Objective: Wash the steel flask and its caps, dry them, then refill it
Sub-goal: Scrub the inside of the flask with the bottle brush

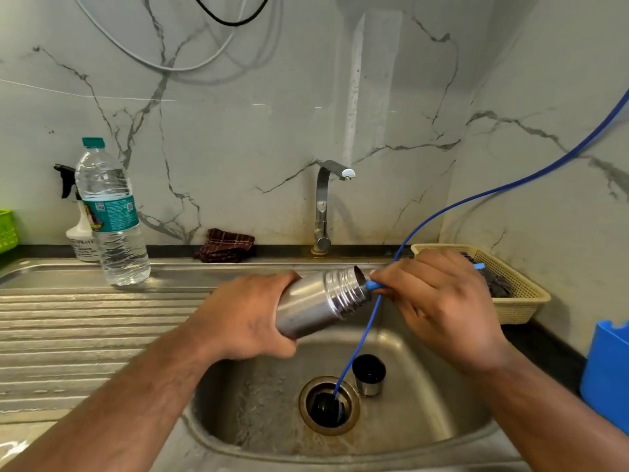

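My left hand point(248, 318) grips the steel flask point(320, 301) around its body and holds it tilted over the sink, open threaded mouth pointing right. My right hand point(439, 301) pinches the end of a thin blue hose point(372, 285) right at the flask's mouth. Another stretch of blue hose point(354, 356) hangs down into the drain. The steel cup cap point(369, 374) stands in the sink basin point(258, 400), and a black inner cap point(326, 407) lies in the drain opening.
A tap point(323, 202) rises behind the sink. A clear water bottle point(109, 216) and a spray bottle point(80, 233) stand on the ribbed drainboard at left. A dark cloth point(224, 250) lies by the wall. A beige basket point(510, 284) and a blue container point(609, 369) are at right.
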### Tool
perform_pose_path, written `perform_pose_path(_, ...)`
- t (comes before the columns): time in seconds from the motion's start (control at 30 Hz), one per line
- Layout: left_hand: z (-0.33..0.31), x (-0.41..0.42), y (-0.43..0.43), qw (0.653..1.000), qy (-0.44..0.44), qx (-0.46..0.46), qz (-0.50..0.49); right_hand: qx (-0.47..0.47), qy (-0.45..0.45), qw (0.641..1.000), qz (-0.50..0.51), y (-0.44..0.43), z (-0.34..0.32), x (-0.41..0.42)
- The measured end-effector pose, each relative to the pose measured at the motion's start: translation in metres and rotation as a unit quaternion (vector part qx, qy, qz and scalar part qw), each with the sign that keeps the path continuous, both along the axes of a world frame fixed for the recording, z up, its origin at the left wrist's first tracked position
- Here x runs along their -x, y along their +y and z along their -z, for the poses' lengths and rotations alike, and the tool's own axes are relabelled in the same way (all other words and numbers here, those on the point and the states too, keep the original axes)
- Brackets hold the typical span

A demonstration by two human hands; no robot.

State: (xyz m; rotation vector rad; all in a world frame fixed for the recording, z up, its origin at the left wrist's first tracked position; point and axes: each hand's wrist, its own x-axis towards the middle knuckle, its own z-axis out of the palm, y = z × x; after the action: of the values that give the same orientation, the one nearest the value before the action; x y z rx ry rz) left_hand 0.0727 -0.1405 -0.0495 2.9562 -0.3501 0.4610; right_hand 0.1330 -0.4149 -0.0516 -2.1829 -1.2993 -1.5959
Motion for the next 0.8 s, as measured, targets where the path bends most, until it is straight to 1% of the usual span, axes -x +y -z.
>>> perform_pose_path(0.03,0.002,0.000,0.000,1.000,-0.011,-0.006,0.000,0.009,0.009,1.000,0.014,-0.003,0.001,-0.002)
perform_pose_path(0.07,0.002,0.000,0.000,0.999,-0.040,-0.018,-0.002,0.008,0.043,0.998,0.043,-0.004,0.003,-0.005)
perform_pose_path(0.1,0.001,-0.002,0.001,0.996,-0.085,-0.040,-0.005,0.006,0.135,0.988,0.073,-0.004,0.004,-0.005)
perform_pose_path(0.13,0.000,-0.004,0.002,0.988,-0.134,-0.076,-0.005,0.002,0.307,0.948,0.089,-0.002,0.002,-0.002)
perform_pose_path(0.17,-0.001,-0.005,0.003,0.978,-0.180,-0.108,0.000,-0.012,0.513,0.857,0.054,0.001,0.000,0.001)
perform_pose_path(0.2,-0.002,-0.006,0.003,0.971,-0.210,-0.117,0.013,-0.033,0.682,0.731,-0.002,0.001,0.001,0.004)
perform_pose_path(0.23,-0.001,-0.006,0.002,0.967,-0.226,-0.117,0.029,-0.048,0.777,0.626,-0.043,0.001,0.000,0.007)
perform_pose_path(0.27,0.000,-0.007,0.001,0.964,-0.235,-0.116,0.037,-0.044,0.805,0.587,-0.068,-0.001,-0.002,0.010)
perform_pose_path(0.3,0.001,-0.007,-0.001,0.965,-0.233,-0.115,0.036,-0.043,0.795,0.600,-0.072,-0.002,-0.002,0.011)
perform_pose_path(0.33,0.002,-0.007,-0.003,0.967,-0.226,-0.111,0.030,-0.032,0.753,0.654,-0.065,-0.004,0.000,0.011)
perform_pose_path(0.37,0.005,-0.008,-0.003,0.969,-0.223,-0.104,0.022,-0.012,0.676,0.736,-0.035,-0.004,-0.001,0.012)
perform_pose_path(0.4,0.006,-0.010,-0.002,0.970,-0.221,-0.096,0.011,0.013,0.581,0.813,0.005,-0.004,-0.002,0.012)
perform_pose_path(0.43,0.007,-0.011,-0.001,0.972,-0.220,-0.086,-0.002,0.026,0.500,0.865,0.037,-0.005,-0.004,0.011)
perform_pose_path(0.47,0.007,-0.012,0.001,0.972,-0.221,-0.075,-0.014,0.030,0.441,0.895,0.066,-0.004,-0.007,0.013)
perform_pose_path(0.57,0.008,-0.013,0.005,0.973,-0.226,-0.045,-0.035,-0.010,0.250,0.965,0.073,0.003,-0.009,0.017)
perform_pose_path(0.6,0.009,-0.012,0.006,0.973,-0.226,-0.039,-0.039,-0.013,0.205,0.976,0.076,0.005,-0.008,0.018)
perform_pose_path(0.63,0.010,-0.012,0.006,0.972,-0.226,-0.039,-0.041,-0.010,0.178,0.980,0.087,0.007,-0.007,0.019)
perform_pose_path(0.67,0.010,-0.013,0.006,0.972,-0.225,-0.045,-0.042,-0.004,0.191,0.977,0.096,0.008,-0.005,0.021)
perform_pose_path(0.7,0.010,-0.013,0.007,0.972,-0.226,-0.052,-0.041,-0.002,0.245,0.965,0.094,0.011,-0.002,0.021)
perform_pose_path(0.73,0.009,-0.014,0.008,0.971,-0.228,-0.060,-0.037,-0.011,0.338,0.938,0.076,0.014,0.000,0.020)
perform_pose_path(0.77,0.009,-0.014,0.009,0.970,-0.232,-0.068,-0.030,-0.036,0.469,0.882,0.040,0.016,0.000,0.021)
perform_pose_path(0.8,0.009,-0.014,0.009,0.969,-0.235,-0.076,-0.022,-0.078,0.612,0.787,-0.010,0.017,0.000,0.022)
